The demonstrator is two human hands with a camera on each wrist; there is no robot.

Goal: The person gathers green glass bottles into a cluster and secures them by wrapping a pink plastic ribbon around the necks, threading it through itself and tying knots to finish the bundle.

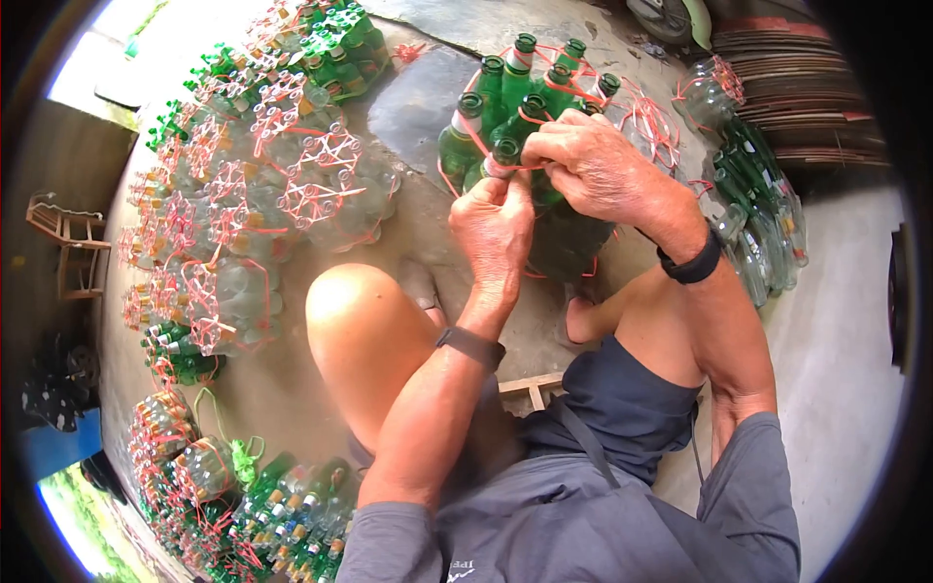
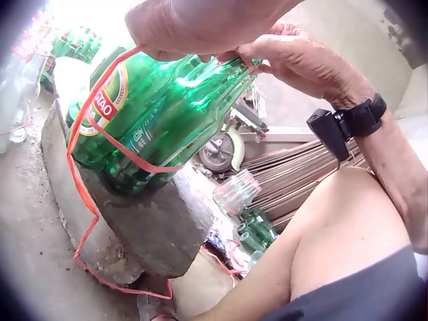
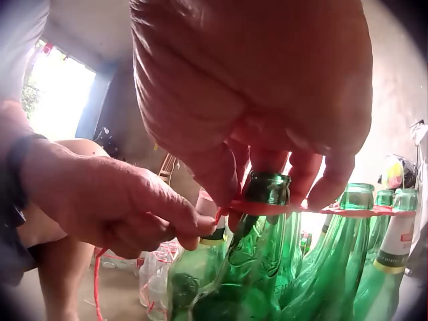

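Observation:
A bundle of green glass bottles (image 1: 493,89) stands upright in front of the person, red plastic string (image 3: 381,212) running round the necks. At the near side of the bundle, the left hand (image 1: 493,228) pinches the string between thumb and forefinger, beside a bottle neck (image 3: 267,190). The right hand (image 1: 612,160) reaches over the same neck, its curled fingers gripping the string there; part of its grip is hidden behind the bottle. In the left wrist view a loose tail of string (image 2: 85,194) hangs down past a labelled bottle (image 2: 110,100) and the stone slab (image 2: 154,224) beneath.
Many tied bundles of clear bottles (image 1: 330,180) and green bottles (image 1: 340,53) cover the floor at left. Loose green bottles (image 1: 753,185) lie at right, near stacked flat brown sheets (image 1: 787,87). A wooden stool (image 1: 533,385) is under the person; a scooter wheel (image 2: 217,152) stands behind.

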